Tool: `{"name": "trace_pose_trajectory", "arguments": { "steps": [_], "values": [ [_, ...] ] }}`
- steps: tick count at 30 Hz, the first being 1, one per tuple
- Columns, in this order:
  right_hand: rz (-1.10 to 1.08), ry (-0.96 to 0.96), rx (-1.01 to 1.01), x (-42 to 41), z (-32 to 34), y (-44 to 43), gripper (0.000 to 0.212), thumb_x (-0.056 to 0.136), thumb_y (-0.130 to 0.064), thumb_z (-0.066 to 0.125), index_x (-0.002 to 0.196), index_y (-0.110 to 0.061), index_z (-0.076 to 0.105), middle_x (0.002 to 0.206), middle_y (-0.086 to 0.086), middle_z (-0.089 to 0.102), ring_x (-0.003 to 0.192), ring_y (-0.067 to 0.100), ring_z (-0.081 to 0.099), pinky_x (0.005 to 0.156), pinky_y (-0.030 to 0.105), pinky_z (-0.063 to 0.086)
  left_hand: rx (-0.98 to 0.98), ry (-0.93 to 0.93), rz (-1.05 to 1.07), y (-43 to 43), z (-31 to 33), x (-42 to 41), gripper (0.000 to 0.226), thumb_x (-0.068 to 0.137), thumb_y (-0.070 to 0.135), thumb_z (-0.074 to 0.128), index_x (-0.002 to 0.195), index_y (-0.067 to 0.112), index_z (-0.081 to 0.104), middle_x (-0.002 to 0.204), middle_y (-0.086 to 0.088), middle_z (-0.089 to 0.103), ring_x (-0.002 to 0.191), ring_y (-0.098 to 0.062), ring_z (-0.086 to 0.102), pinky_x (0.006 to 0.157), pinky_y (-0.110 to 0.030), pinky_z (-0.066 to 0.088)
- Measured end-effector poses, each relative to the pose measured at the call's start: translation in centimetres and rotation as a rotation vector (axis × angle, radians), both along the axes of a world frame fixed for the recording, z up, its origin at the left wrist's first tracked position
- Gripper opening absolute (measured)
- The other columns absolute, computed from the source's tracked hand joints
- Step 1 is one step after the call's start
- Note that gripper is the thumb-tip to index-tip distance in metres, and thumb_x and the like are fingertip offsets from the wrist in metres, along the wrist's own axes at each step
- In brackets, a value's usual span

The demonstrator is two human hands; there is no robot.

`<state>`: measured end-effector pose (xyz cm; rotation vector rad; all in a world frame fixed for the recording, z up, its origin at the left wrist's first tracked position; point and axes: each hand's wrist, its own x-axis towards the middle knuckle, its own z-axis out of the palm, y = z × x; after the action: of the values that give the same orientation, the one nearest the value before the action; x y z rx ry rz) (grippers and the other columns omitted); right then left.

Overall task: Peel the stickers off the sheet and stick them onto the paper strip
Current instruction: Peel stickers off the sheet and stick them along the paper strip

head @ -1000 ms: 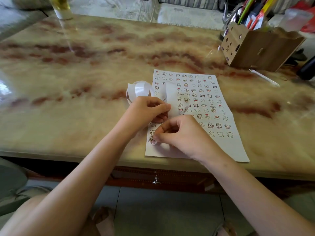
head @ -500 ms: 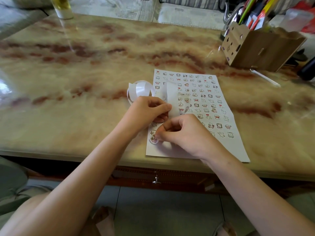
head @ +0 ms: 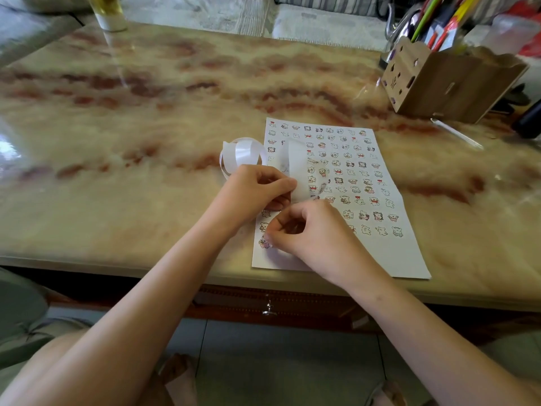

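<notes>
A white sticker sheet [head: 363,183] covered with small cartoon stickers lies flat near the table's front edge. A white paper strip [head: 243,152] curls in a loop just left of the sheet's top and runs back across the sheet to my left hand [head: 254,191], which pinches it between thumb and fingers. My right hand [head: 316,238] rests on the sheet's lower left part, fingers curled, its fingertips pressed at a sticker [head: 265,243] near the sheet's left edge. Whether that sticker is lifted is hidden by the fingertips.
A wooden pen holder [head: 450,80] full of pens stands at the back right, with a thin white stick [head: 456,133] lying in front of it. A glass bottle [head: 106,13] stands at the far left back. The marble table's front edge [head: 146,268] runs just below the sheet.
My right hand's fingertips have shifted slightly up and right along the sheet's left edge. The left hand keeps hold of the strip, almost still.
</notes>
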<state>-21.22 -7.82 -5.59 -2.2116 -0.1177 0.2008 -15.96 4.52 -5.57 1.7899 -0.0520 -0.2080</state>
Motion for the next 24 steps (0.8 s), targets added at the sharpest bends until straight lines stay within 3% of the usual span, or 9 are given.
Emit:
{"name": "trace_pose_trajectory", "arguments": {
  "steps": [5, 9, 14, 17, 21, 24],
  "values": [
    [-0.003, -0.060, -0.042, -0.29, -0.01, 0.07, 0.008, 0.078, -0.021, 0.071, 0.070, -0.021, 0.070, 0.063, -0.008, 0.066, 0.060, 0.004, 0.059, 0.067, 0.032, 0.052, -0.004, 0.003, 0.002, 0.02, -0.02, -0.07, 0.015, 0.089, 0.014, 0.065, 0.083, 0.001, 0.070, 0.069, -0.004, 0.067, 0.069, -0.016, 0.062, 0.069, -0.019, 0.055],
    [0.004, -0.068, -0.062, -0.22, -0.21, -0.17, 0.005, 0.077, -0.025, 0.074, 0.075, -0.021, 0.070, 0.055, -0.012, 0.056, 0.053, 0.001, 0.050, 0.056, 0.021, 0.041, 0.002, -0.002, 0.004, 0.02, -0.11, -0.05, 0.015, 0.089, 0.014, 0.065, 0.084, 0.001, 0.070, 0.072, -0.006, 0.068, 0.070, -0.017, 0.063, 0.072, -0.022, 0.056],
    [0.017, -0.070, -0.059, 0.06, -0.23, -0.44, 0.013, 0.077, -0.023, 0.075, 0.082, -0.022, 0.064, 0.057, -0.010, 0.052, 0.053, 0.002, 0.048, 0.057, 0.022, 0.039, 0.037, -0.009, -0.001, 0.14, -0.10, 0.01, 0.016, 0.089, 0.017, 0.066, 0.075, 0.010, 0.070, 0.060, 0.004, 0.065, 0.056, -0.006, 0.060, 0.057, -0.014, 0.048],
    [-0.005, -0.074, -0.033, 0.44, -0.31, -0.64, 0.007, 0.080, -0.019, 0.071, 0.081, -0.020, 0.064, 0.059, -0.010, 0.054, 0.054, 0.002, 0.049, 0.059, 0.023, 0.040, 0.018, 0.008, 0.003, 0.09, -0.22, 0.10, 0.013, 0.089, 0.016, 0.065, 0.078, 0.009, 0.070, 0.068, -0.002, 0.068, 0.064, -0.011, 0.064, 0.064, -0.017, 0.054],
    [0.001, -0.043, -0.017, 0.35, -0.28, -0.47, 0.023, 0.074, -0.032, 0.079, 0.081, -0.019, 0.062, 0.062, -0.005, 0.059, 0.059, 0.011, 0.054, 0.063, 0.032, 0.045, 0.003, 0.014, 0.000, 0.00, -0.13, 0.05, 0.014, 0.089, 0.014, 0.065, 0.077, 0.009, 0.069, 0.069, -0.003, 0.067, 0.065, -0.012, 0.064, 0.066, -0.016, 0.055],
    [0.011, -0.081, -0.111, 0.17, -0.25, -0.34, 0.018, 0.077, -0.029, 0.076, 0.081, -0.020, 0.060, 0.061, -0.009, 0.055, 0.058, 0.007, 0.051, 0.058, 0.025, 0.039, 0.009, 0.010, -0.001, 0.01, -0.12, -0.01, 0.014, 0.089, 0.015, 0.065, 0.076, 0.010, 0.069, 0.067, -0.002, 0.067, 0.062, -0.010, 0.063, 0.063, -0.015, 0.053]
  ]
}}
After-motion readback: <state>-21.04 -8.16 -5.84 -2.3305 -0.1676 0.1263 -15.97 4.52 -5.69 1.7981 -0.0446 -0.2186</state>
